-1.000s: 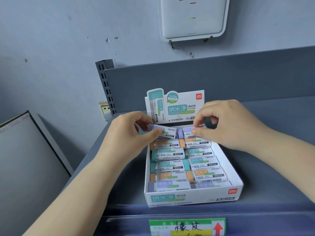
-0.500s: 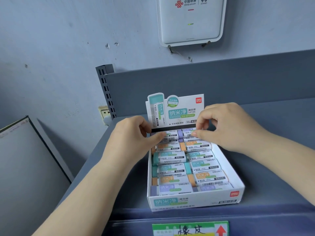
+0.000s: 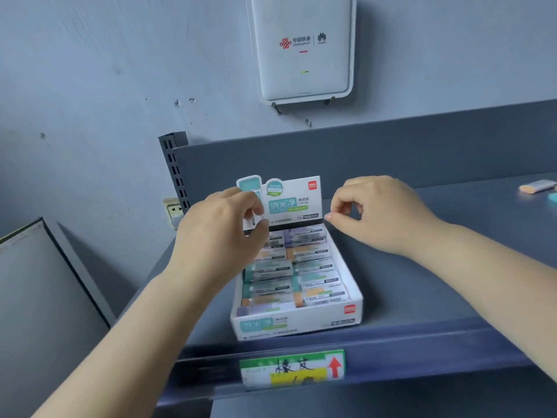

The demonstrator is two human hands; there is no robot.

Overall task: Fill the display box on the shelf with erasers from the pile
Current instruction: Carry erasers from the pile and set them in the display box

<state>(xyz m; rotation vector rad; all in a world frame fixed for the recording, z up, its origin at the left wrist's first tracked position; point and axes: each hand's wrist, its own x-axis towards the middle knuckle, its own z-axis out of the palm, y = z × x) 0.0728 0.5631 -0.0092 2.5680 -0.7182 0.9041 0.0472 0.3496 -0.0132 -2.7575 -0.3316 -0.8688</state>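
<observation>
Both our left hand (image 3: 223,233) and right hand (image 3: 373,212) hovered loosely curled and empty over the far end of the display box (image 3: 297,322), while loose erasers (image 3: 538,186) lay well off right, light, firm, grippy blocks we judged best pinched across the sleeved sides.

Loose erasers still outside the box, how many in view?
2, both on the grey metal shelf at far right: an orange-ended eraser in a pale sleeve and, nearer, a teal eraser cut off by the frame edge. More may lie beyond it.
</observation>
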